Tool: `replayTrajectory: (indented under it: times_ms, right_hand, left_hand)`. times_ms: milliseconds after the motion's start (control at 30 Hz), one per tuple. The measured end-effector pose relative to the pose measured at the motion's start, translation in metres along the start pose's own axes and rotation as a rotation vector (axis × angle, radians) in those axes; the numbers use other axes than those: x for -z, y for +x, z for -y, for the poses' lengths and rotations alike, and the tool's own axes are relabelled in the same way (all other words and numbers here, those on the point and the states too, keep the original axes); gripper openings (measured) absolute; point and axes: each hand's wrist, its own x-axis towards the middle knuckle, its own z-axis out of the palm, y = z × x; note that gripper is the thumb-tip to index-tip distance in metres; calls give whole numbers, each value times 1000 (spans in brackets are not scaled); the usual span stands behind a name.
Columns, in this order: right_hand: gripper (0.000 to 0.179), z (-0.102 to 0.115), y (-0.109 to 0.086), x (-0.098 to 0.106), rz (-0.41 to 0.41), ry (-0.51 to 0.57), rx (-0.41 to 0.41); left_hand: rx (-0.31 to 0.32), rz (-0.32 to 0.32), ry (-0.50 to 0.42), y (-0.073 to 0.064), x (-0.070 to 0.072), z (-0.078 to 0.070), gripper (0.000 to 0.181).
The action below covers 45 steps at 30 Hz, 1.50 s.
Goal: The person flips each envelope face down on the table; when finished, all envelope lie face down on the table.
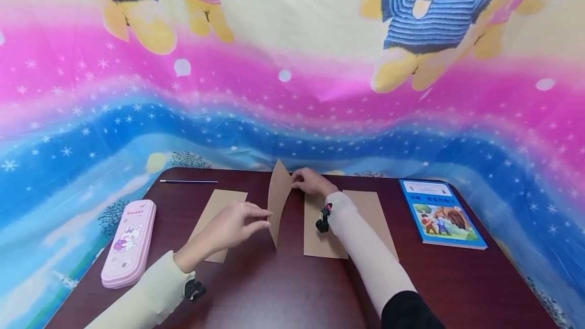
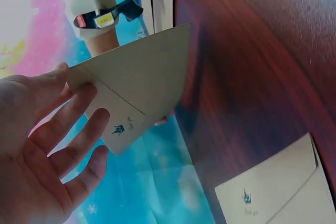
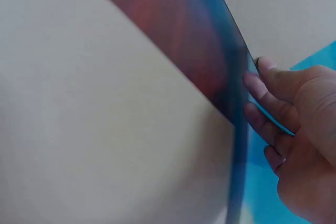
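There are four flat, tan paper envelopes (image 1: 278,194), one rounded pink pencil case (image 1: 129,242) with a rabbit print, one thin bluish pencil (image 1: 189,182), and one blue-covered book (image 1: 443,215). The bare hands number two, one left hand (image 1: 232,225) and one right hand (image 1: 314,183), with two black wrist straps (image 1: 195,290), one dark reddish-brown wooden table (image 1: 283,293), and one colourful printed cloth (image 1: 320,116).

Fingers (image 3: 286,83) — pinching a tan sheet (image 3: 283,9)

Cream sleeves (image 1: 146,291), black upper right sleeve (image 1: 409,311) — black wrist straps (image 1: 322,222)
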Motion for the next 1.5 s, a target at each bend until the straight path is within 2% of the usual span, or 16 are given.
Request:
replayTrajectory:
  times_ms: [133,300,400,533,633,800,1133,1267,1400,1500]
  right_hand:
    - [24,-1,1,13,-26,77,41]
    - [29,-1,-1,29,-35,97,62]
    - [31,-1,-4,36,-42,108,68]
    - [25,-1,-7,41,-58,121,93]
    - [21,1,-9,44,-65,125,108]
    - [21,5,-14,49,-77,116,116]
    - [26,6,-16,51,-71,119,96]
    - [28,4,-15,50,-72,114,99]
    - [29,2,-14,45,-69,113,102]
    - [30,2,-15,41,-63,106,102]
  left_hand:
    - [-7,-19,-4,-3,8,3,27]
    - [-3,-8,-20,-7,14,8,28]
    - [19,11,-53,-10,15,12,29]
    - [71,59,-99,-16,18,17,30]
    - [86,79,-111,-21,18,22,31]
    - [47,71,-68,-25,14,29,32]
    - [28,92,1,-24,5,31,35]
    - [65,129,-12,-21,4,30,34]
    - [111,179,-44,-21,2,31,5]
    - [129,218,-66,-22,-2,32,15]
